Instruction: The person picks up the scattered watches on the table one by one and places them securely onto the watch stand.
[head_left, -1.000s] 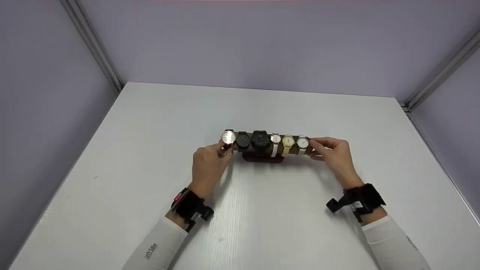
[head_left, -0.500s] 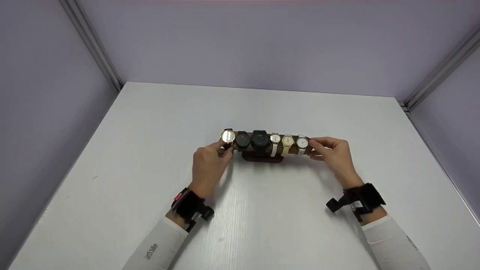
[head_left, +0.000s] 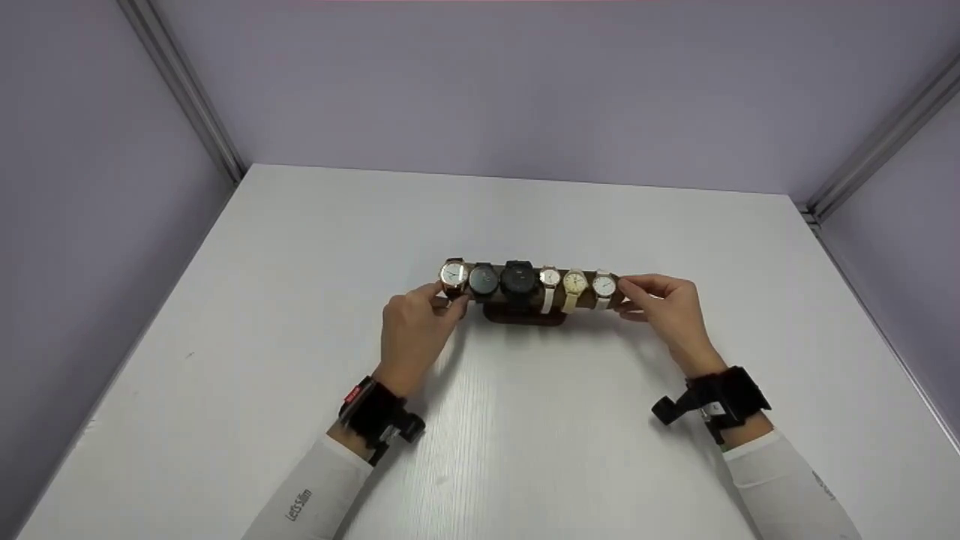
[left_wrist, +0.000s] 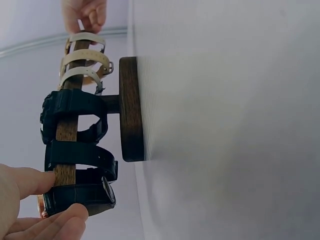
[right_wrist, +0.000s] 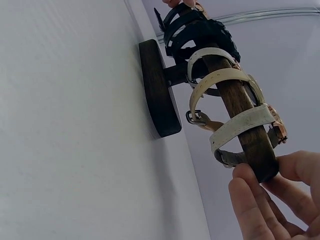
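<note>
Moved: left hand (head_left: pixel 415 324) slid the end watch (head_left: pixel 454 274) a bit inward.
Hands: left pinches that watch; right hand (head_left: pixel 670 309) grips the stand (head_left: pixel 525 315) bar's end.
Where: picture's middle, on the counter (head_left: pixel 525 435).
Tip: hold steady, slide slowly.

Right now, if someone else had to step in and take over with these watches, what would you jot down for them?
Left hand: pinching the rose-gold watch at the left end of the wooden bar.
Right hand: grip on the bar's right end, beside the white-strap watch.
Things: six watches strapped side by side on the bar; the stand's round base sits on the white table.
Done: all six watches are on the bar.
Left: judging by the hands, perhaps only the end watch needs attention; check it.
</note>
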